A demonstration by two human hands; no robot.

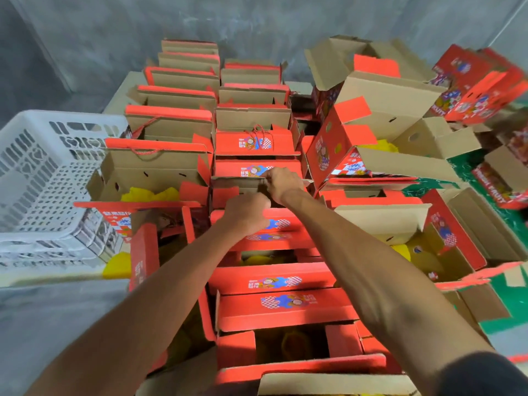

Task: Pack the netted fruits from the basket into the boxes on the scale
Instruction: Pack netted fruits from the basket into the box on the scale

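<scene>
Rows of red cardboard gift boxes fill the middle of the view. My right hand [281, 182] grips the brown flap of one open box [237, 184] in the centre row. My left hand [247, 212] is curled over the near edge of that box, just above a closed red lid [274, 224]. What the left hand's fingers hold is hidden. Yellow netted fruit [153, 194] shows inside the open box to the left, and more yellow net [378, 145] shows in a tipped box on the right. No scale is visible.
A white plastic basket [43, 172] stands at the left on a grey surface. Stacked and tipped open boxes [394, 98] crowd the right side over a green floor [505, 287]. A grey concrete wall rises behind the rows.
</scene>
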